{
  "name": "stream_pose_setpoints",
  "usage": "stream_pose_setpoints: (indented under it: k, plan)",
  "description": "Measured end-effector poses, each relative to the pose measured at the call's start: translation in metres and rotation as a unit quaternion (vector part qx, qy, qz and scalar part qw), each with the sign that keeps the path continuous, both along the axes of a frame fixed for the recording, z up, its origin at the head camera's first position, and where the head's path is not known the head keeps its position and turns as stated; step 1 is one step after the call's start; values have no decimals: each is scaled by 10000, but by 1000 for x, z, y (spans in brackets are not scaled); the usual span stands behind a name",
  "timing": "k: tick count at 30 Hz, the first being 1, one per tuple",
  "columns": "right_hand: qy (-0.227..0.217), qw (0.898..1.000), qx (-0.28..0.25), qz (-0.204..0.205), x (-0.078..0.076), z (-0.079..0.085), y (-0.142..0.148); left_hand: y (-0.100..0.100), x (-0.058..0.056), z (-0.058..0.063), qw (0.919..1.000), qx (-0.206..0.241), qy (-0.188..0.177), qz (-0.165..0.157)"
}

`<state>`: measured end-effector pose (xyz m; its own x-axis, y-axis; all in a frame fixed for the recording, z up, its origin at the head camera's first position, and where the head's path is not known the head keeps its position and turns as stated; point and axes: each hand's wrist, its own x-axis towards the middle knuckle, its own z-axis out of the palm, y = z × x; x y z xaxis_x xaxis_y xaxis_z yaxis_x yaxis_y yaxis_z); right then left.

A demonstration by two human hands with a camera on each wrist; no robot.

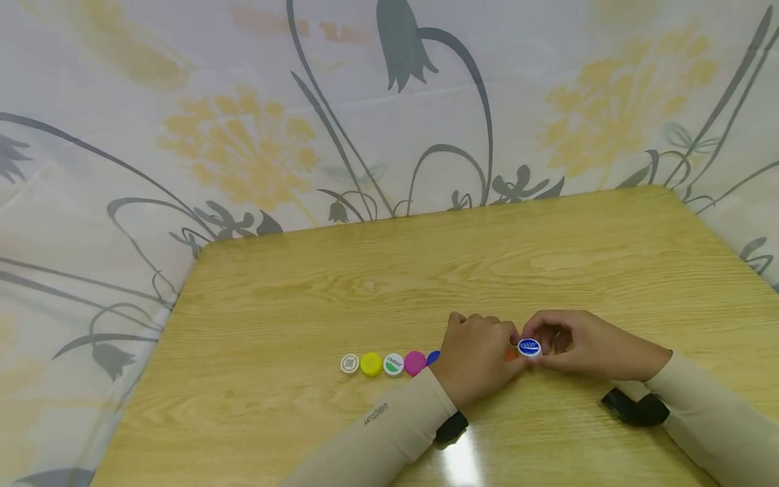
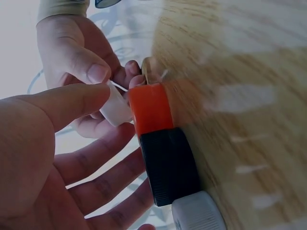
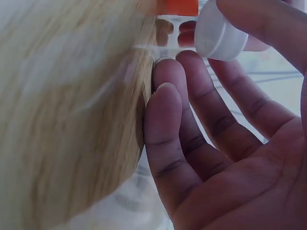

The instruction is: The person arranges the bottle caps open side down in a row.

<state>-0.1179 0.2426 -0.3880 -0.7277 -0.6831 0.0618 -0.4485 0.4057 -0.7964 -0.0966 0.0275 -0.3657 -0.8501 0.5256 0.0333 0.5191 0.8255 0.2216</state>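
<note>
A white bottle cap with a blue printed top (image 1: 529, 348) is held between both hands at the right end of a row of caps. My left hand (image 1: 477, 355) pinches it between thumb and index finger, its other fingers spread beside the row. From the other side my right hand (image 1: 584, 343) pinches the same cap with thumb and index finger, the remaining fingers near the tabletop. In the left wrist view the white cap (image 2: 116, 105) is tilted beside an orange cap (image 2: 151, 109). Next to that come a dark cap (image 2: 170, 165) and another white cap (image 2: 199, 213).
Leftward along the row lie a blue cap (image 1: 433, 356), a magenta cap (image 1: 416, 363), a white cap with green print (image 1: 393, 365), a yellow cap (image 1: 371, 364) and a pale cap (image 1: 349, 364). The wooden table (image 1: 274, 291) meets a flower-patterned cloth (image 1: 365, 122) behind.
</note>
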Motion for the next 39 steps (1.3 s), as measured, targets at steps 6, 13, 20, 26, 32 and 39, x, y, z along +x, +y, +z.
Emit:
stream_pose_setpoints:
  k: [6,13,20,26,32,39]
  plan:
    - [-174,9998,61,-19,-2,1,0,-1,-1,-2,10000,-8,-30,-69]
    - [-159,9998,111,29,-2,-3,-3,-4,0,-4,9998,-144,-130,-105]
    - [-65,9995,298,36,-1,-3,-5,-4,1,-6,9996,-211,-62,-149]
    - [24,9985,541,-17,-2,-4,-6,-4,2,-8,9993,-315,-31,-182]
    - [158,9980,617,34,-2,-7,-8,-5,3,-10,9991,-383,-10,-193]
    - [245,9972,711,28,-5,-5,-10,-6,1,-8,9988,-438,3,-216]
